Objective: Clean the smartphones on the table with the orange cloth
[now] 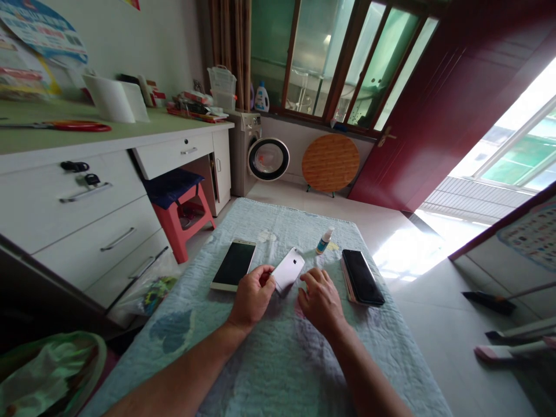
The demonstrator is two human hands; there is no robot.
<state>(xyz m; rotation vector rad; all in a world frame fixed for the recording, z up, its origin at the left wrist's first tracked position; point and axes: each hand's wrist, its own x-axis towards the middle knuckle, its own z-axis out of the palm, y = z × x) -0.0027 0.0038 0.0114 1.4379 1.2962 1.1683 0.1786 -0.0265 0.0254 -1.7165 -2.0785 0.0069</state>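
My left hand (pixel 256 294) pinches a silver smartphone (pixel 290 267) by its lower left edge, thumb on top. The phone is tilted up off the cloth, its back with a dark apple logo facing me. Just right of it is my right hand (pixel 320 300), palm down with fingers bent and a gap between thumb and forefinger; I see nothing in it. A larger phone with a white frame and dark screen (pixel 235 263) lies to the left. Beyond my right hand stands a small spray bottle (pixel 324 241). At right, a black phone (pixel 363 277) rests on a pinkish flat item.
A pale blue quilted cloth (pixel 278 353) covers the surface before me. To the left are a drawer desk (pixel 99 214), a red stool (pixel 185 223) and a green bin (pixel 98 353). Farther off are an open washing machine (pixel 244 150), a round wooden tabletop (pixel 330 162) and a red door (pixel 417 116).
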